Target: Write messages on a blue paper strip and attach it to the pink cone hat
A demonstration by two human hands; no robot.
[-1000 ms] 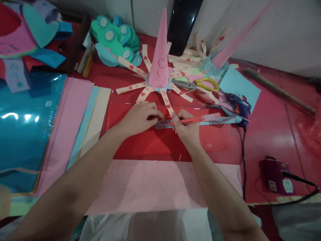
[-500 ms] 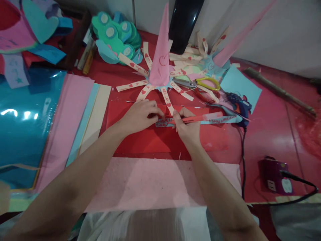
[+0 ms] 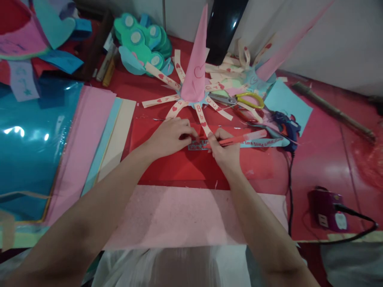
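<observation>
My right hand (image 3: 226, 153) grips a red marker pen (image 3: 239, 139), its tip down on a narrow light-blue paper strip (image 3: 196, 147) with red writing along it. At the strip's left end, my left hand (image 3: 172, 137) has bent fingers, the fingertips pressing the strip down. Under both hands lies a red sheet (image 3: 179, 169). Just beyond them a pink paper cone (image 3: 194, 79) stands upright. Cream paper strips (image 3: 160, 101) with red letters and hearts spread from its base, and the one marked "Bb" reaches my right thumb.
Scissors (image 3: 249, 99) with yellow handles and a dark blue glue gun (image 3: 285, 127) lie right of the cone. A cord runs near a purple socket box (image 3: 327, 209). Coloured paper sheets (image 3: 95, 139) are at left, green cut-outs (image 3: 140, 40) behind, and a stick (image 3: 335, 111) at right.
The view has shifted slightly, so things at the left and middle appear a little farther right. Both hands keep nearly the same pose at the blue strip, with the pen still held.
</observation>
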